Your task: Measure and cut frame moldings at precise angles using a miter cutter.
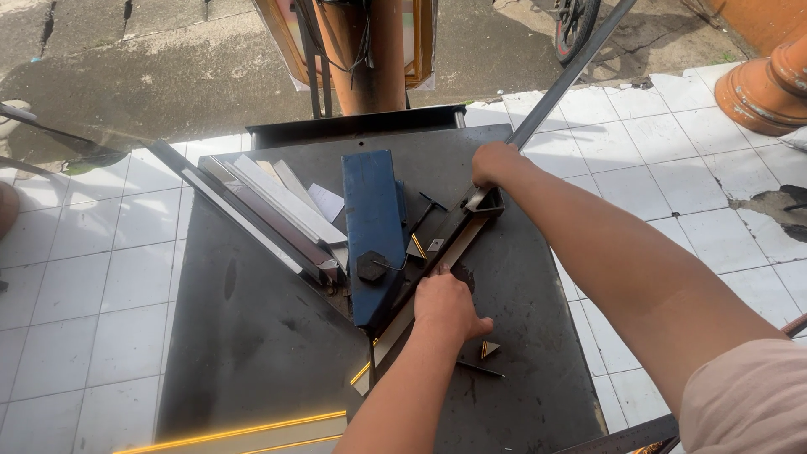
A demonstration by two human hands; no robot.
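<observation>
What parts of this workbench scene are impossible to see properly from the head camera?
- Strip under the left hand: the hand covers where it is pressed.
- Right hand: its fingers curl out of sight around the long lever, whose top is cut off by the upper edge.
- Blade under the blue machine: hidden by its housing.
- Gold-edged strips: cut off by the bottom edge.

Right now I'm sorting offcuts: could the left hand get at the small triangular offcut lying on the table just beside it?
Probably yes. The left hand rests on the strip, the triangular offcut lies apart from it on the dark table, with nothing between; it would have to leave the strip.
</observation>
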